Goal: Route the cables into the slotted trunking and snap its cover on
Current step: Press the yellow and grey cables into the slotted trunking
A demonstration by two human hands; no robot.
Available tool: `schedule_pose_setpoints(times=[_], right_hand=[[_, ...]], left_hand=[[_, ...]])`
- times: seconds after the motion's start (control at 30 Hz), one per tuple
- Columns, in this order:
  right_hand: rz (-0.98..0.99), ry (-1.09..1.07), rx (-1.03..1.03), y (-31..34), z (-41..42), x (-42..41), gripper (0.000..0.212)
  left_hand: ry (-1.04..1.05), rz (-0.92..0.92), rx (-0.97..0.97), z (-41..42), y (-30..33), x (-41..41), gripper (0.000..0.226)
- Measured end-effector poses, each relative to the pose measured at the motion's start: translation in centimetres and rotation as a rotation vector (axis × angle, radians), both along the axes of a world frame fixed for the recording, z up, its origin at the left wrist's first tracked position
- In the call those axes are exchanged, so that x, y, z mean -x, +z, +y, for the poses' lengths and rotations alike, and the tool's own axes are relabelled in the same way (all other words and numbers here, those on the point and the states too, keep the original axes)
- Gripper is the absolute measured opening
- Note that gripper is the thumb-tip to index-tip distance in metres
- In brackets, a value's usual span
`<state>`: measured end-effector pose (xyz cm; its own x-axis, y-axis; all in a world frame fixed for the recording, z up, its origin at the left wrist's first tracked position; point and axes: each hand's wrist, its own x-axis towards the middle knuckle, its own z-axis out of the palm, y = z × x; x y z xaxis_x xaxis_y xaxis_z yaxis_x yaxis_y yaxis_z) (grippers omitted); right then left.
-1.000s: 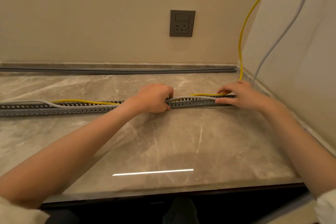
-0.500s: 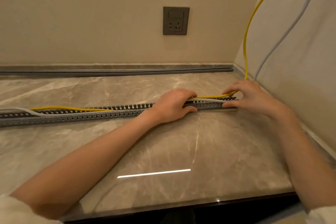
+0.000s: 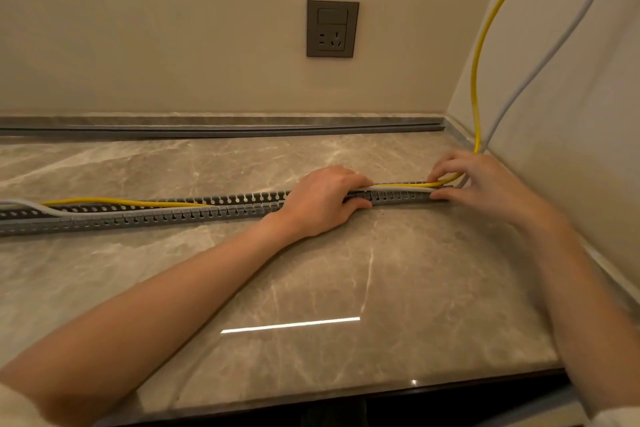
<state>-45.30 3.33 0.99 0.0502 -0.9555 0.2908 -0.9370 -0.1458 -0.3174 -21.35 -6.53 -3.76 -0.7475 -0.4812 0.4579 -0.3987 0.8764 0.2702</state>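
Note:
A long grey slotted trunking (image 3: pixel 194 210) lies across the marble counter from the left edge to near the right wall. A yellow cable (image 3: pixel 475 80) and a pale grey cable (image 3: pixel 540 62) drop down the right wall and run into its right end. My left hand (image 3: pixel 323 199) clasps the trunking over its top, pressing the cables in. My right hand (image 3: pixel 485 180) pinches both cables at the trunking's right end. Further left the yellow cable lies in the channel, and at the far left the grey cable crosses over the near wall. The grey cover strip (image 3: pixel 221 131) lies along the back wall.
A grey wall socket (image 3: pixel 332 28) sits on the back wall above the counter. The right wall meets the counter close to my right hand. The counter's front edge (image 3: pixel 346 392) runs below my forearms, with dark space beneath it.
My left hand has slid right along the trunking toward my right hand, and the cable hump between the hands has flattened into the channel. The right hand stays at the end.

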Motion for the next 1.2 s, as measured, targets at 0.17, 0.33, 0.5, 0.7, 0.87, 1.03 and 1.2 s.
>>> schedule_pose_setpoints(times=[0.17, 0.33, 0.5, 0.7, 0.87, 1.03, 1.2], right_hand=[[-0.014, 0.004, 0.040, -0.6, -0.1, 0.5, 0.022], [-0.010, 0.015, 0.088, -0.5, -0.2, 0.5, 0.023], [-0.041, -0.034, 0.028, -0.5, 0.0, 0.5, 0.025], [-0.076, -0.059, -0.016, -0.8, -0.1, 0.8, 0.025], [-0.208, -0.062, -0.016, -0.9, -0.6, 0.9, 0.026], [-0.296, -0.098, -0.052, -1.1, -1.1, 1.2, 0.024], [-0.301, -0.153, -0.077, -1.0, -1.4, 0.9, 0.021]], left_hand=[[-0.005, 0.001, 0.034, 0.1, -0.1, 0.0, 0.036], [-0.008, 0.014, 0.058, -0.1, -0.3, -0.1, 0.036], [-0.029, 0.021, 0.082, -0.1, -0.3, -0.1, 0.035], [-0.055, 0.033, 0.089, -0.1, -0.3, -0.2, 0.038], [-0.069, 0.133, 0.090, 0.1, -0.2, -0.3, 0.030], [0.040, 0.234, -0.125, -0.2, 0.1, 0.2, 0.022], [0.077, 0.218, -0.385, -0.9, 0.7, 0.5, 0.016]])
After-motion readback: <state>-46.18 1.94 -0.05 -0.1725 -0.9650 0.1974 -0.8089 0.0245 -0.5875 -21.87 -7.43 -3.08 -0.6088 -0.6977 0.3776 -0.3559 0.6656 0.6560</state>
